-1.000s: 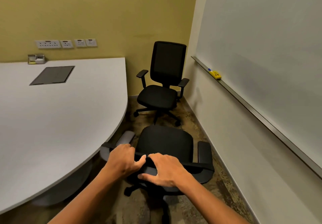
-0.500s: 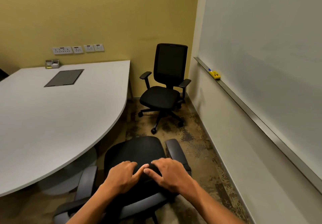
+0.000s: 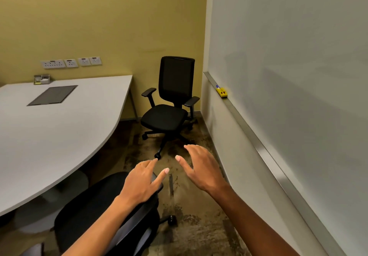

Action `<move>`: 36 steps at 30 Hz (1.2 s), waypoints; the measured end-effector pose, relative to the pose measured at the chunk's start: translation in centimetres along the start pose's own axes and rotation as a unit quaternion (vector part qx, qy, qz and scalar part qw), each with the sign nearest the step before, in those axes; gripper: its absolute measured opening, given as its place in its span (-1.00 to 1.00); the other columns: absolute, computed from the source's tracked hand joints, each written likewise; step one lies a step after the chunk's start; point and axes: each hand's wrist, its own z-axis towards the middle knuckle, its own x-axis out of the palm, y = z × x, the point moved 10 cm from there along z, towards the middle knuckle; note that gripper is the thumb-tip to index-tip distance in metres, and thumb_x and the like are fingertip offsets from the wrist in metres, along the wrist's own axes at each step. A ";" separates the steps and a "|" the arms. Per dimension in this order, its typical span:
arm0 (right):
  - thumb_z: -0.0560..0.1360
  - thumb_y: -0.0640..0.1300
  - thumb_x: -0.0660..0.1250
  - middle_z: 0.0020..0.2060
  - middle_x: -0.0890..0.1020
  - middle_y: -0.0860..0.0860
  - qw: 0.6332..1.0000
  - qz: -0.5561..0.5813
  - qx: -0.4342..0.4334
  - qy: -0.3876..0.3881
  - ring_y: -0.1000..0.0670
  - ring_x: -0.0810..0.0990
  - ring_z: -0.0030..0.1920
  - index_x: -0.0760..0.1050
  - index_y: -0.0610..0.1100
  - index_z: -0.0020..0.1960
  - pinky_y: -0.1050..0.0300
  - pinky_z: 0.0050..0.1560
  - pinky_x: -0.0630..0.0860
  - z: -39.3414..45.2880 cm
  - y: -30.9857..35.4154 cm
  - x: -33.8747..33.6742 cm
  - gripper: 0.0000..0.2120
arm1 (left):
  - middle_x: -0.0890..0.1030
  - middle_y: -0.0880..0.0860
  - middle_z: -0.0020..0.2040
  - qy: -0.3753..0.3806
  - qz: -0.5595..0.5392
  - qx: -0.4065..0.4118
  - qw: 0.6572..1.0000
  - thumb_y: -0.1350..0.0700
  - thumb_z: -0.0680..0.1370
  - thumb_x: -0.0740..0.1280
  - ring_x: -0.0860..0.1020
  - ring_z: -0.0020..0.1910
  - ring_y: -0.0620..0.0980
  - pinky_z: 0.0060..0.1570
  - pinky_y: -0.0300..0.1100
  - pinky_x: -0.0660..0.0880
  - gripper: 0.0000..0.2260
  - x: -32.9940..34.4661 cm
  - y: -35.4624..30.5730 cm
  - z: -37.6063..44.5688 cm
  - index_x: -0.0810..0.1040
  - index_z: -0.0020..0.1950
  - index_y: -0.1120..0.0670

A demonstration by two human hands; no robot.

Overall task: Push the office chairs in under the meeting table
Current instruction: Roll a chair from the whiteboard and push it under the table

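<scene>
**Head view: hands coming off the near chair, 1 chair left by the wall**

Head view shows your right hand (image 3: 201, 166) lifted clear, fingers spread and holding nothing, where 0.5 s ago both hands pressed the backrest. Your left hand (image 3: 142, 182) rests flat and relaxed on the near black fabric office chair (image 3: 95, 208), which has swung in against the curved edge of the white tabletop (image 3: 49, 128). That chair looks about done. The second black mesh-backed office chair (image 3: 171, 106) stands well apart from the tabletop, beside the whiteboard wall (image 3: 288, 56), likely your next push.
</scene>
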 end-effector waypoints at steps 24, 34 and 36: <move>0.50 0.40 -0.08 0.49 0.37 0.02 0.997 -0.050 0.013 0.058 0.00 0.31 0.49 0.28 0.02 0.52 0.03 0.48 0.32 33.9 -19.4 0.2 -0.26 | 0.41 0.02 0.50 0.002 -0.061 -0.026 0.998 -0.44 0.54 -0.02 0.33 0.50 0.01 0.45 -0.08 0.30 -0.27 5.3 -4.1 37.7 0.27 0.56 -0.02; 0.50 0.40 -0.06 0.47 0.41 -0.02 0.998 -0.014 -0.016 0.062 -0.02 0.34 0.47 0.31 -0.02 0.50 -0.06 0.44 0.38 52.4 -26.3 1.9 -0.26 | 0.40 0.02 0.51 -0.001 -0.063 -0.081 0.995 -0.43 0.54 -0.02 0.31 0.51 0.00 0.45 -0.10 0.28 -0.28 8.1 -2.5 52.8 0.26 0.57 -0.02; 0.54 0.36 -0.01 0.47 0.40 -0.02 0.998 -0.011 -0.021 0.063 -0.03 0.34 0.47 0.30 -0.04 0.51 -0.07 0.45 0.36 54.2 -27.2 2.4 -0.31 | 0.39 0.02 0.52 0.011 -0.069 -0.088 0.994 -0.41 0.56 0.00 0.30 0.51 0.00 0.45 -0.10 0.27 -0.29 9.0 -2.7 53.9 0.25 0.57 -0.02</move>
